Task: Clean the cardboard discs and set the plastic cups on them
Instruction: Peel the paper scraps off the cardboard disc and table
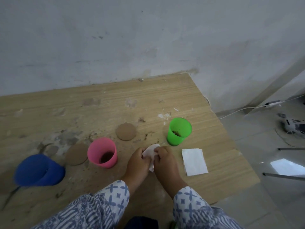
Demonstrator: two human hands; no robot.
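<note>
In both hands (137,164) (165,162), white tissue (149,152)

**Blue-printed white sleeves**

The left sleeve (113,197) and right sleeve (189,202) are loose white cloth printed in blue. By the cuffs sit four-petal crosses and small diamonds; nearer the body the print turns to dense wavy stripes. The left grip (137,164) and right grip (166,162) are bare.

Materials and finish
Table (189,100): matt wood-grain laminate, soiled. Pink cup (102,152), green cup (179,131), blue cup (38,171): smooth plastic. Far disc (126,131), near disc (76,154): matt cardboard. Held tissue (151,151): white paper.
</note>
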